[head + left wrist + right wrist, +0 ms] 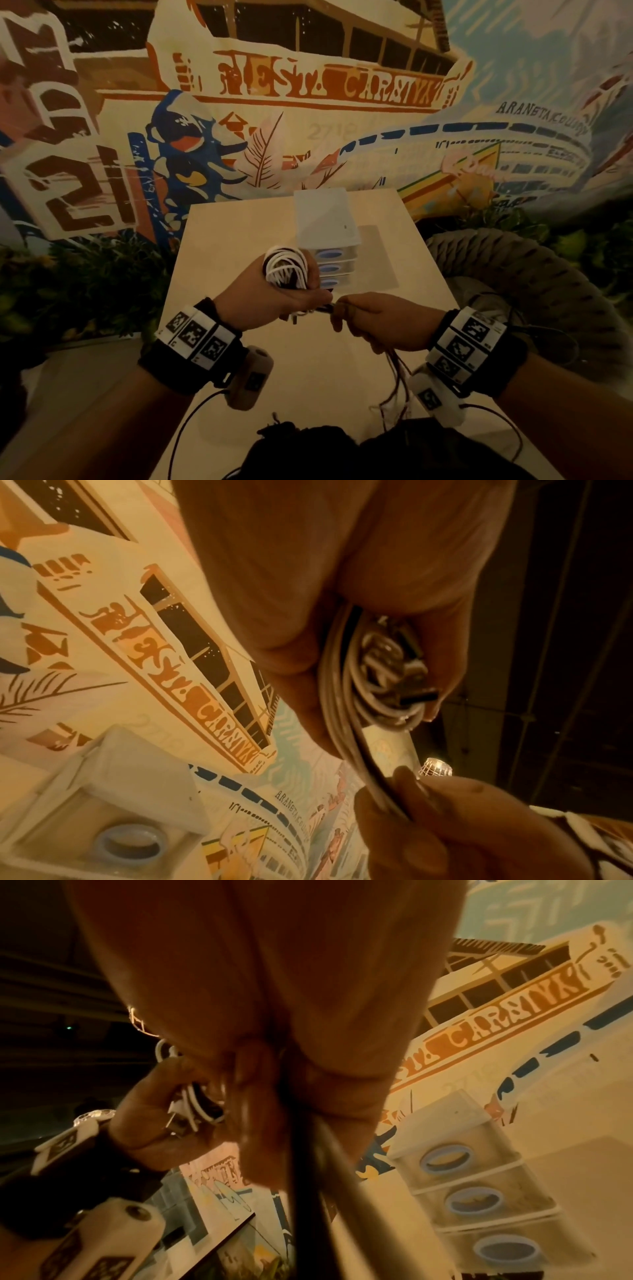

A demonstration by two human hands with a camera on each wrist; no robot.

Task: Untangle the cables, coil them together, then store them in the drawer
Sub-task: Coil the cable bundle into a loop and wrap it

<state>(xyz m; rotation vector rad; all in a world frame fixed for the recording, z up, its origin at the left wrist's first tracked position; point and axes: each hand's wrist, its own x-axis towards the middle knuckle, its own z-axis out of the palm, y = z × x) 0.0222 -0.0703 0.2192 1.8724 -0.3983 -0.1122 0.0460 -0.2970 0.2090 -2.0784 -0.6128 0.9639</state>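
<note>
The cables (286,270) sit at the centre of the head view as a tight coil, mostly white loops with darker strands running among them, bunched into an oval. In the left wrist view the same bundle (346,685) shows as pale parallel strands curving round a core where a dark rectangular plug and some metal connector ends stick out. The left hand (270,298) has its fingers curled round the coil and holds it above the bench (239,240). Just to its right in the frame, the right hand (380,325) pinches the loose tail of the cables, fingers closed on it (a dark strand and a pale one run side by side out of its grip in the right wrist view), and thin dark strands hang down below this hand toward the lower middle of the frame. Just beyond the coil, slightly right of centre, stands a small translucent drawer unit (329,222) on the bench, three drawers stacked, each with a blue oval ring pull on its front; all three look closed. Both wrists wear black bands with black-and-white marker squares. A painted mural (308,85) fills the upper half of the frame, and a grey knitted seat (534,267) lies at the right.
</note>
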